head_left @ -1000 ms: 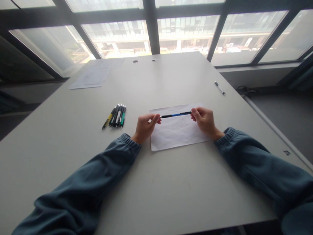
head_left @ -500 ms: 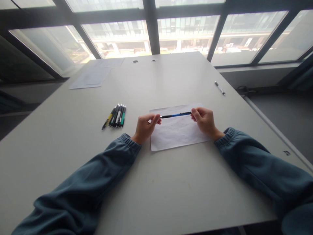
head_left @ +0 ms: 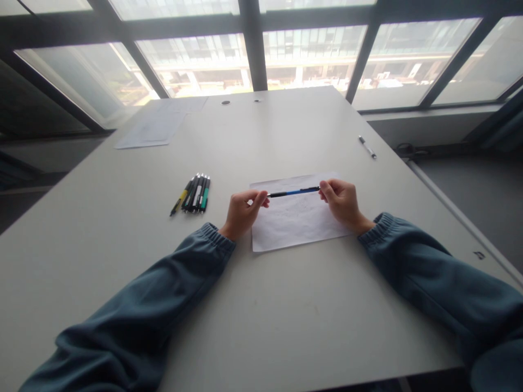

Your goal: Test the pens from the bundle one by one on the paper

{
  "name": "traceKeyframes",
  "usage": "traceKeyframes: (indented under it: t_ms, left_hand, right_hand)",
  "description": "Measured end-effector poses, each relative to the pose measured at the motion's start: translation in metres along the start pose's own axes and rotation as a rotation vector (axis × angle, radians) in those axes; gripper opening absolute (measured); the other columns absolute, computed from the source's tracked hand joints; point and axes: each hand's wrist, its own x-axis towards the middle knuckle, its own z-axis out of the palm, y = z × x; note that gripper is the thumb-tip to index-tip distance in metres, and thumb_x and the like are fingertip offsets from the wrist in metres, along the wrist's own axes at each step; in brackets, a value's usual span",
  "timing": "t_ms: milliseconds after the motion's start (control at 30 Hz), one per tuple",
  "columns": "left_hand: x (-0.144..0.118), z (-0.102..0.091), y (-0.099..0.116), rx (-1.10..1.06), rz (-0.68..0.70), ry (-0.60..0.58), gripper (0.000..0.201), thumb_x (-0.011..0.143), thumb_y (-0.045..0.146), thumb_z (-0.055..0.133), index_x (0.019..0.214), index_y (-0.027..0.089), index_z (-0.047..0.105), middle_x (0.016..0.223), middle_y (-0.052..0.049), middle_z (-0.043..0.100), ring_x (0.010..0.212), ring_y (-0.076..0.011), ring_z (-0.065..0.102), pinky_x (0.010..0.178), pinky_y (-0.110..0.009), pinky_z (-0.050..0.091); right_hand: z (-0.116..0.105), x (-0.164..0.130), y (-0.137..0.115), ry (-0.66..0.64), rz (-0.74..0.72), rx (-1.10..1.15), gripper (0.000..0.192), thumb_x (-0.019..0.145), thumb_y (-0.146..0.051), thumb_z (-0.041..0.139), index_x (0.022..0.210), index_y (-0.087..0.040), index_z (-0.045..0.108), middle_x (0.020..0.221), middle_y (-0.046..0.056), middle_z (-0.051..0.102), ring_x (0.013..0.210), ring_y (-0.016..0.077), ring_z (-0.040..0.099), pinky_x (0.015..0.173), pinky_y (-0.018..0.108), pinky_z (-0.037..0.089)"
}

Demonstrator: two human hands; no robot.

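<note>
A blue and black pen (head_left: 295, 192) is stretched level between my two hands, over a white sheet of paper (head_left: 298, 226). My left hand (head_left: 247, 209) pinches its left tip between thumb and fingers. The right end is pinched by my right hand (head_left: 340, 201), whose fingers cover that end. Left of my left hand, several pens (head_left: 196, 194) lie side by side in a bunch, with yellow, white and green barrels among them.
A white and black pen (head_left: 368, 147) lies alone near the right edge of the white table (head_left: 261, 321). More paper sheets (head_left: 153, 125) rest at the far left. A round cable hole (head_left: 225, 103) sits near the far edge, before the windows.
</note>
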Motion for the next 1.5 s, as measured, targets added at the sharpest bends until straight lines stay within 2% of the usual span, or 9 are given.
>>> traceKeyframes:
  t_ms: [233,1500]
  left_hand:
    - [0.0001,0.0000,-0.0011,-0.005,-0.009,-0.007,0.050,0.096,0.055,0.057,0.066,0.018,0.073,0.066,-0.005,0.075,0.065,-0.0169,0.071,0.065,-0.027,0.053]
    - [0.0002,-0.0001,-0.0004,-0.026,-0.009,-0.028,0.053,0.095,0.059,0.057,0.064,0.018,0.072,0.064,-0.005,0.074,0.063,-0.0170,0.070,0.064,-0.027,0.053]
  right_hand:
    - [0.0003,0.0005,0.0005,-0.011,-0.017,0.003,0.051,0.094,-0.056,0.060,0.059,-0.019,0.061,0.054,0.000,0.058,0.052,0.0122,0.050,0.055,0.027,0.040]
    - [-0.0002,-0.0002,-0.0051,-0.016,-0.016,-0.024,0.061,0.094,-0.065,0.054,0.053,-0.021,0.053,0.049,0.000,0.051,0.048,0.0123,0.044,0.052,0.028,0.036]
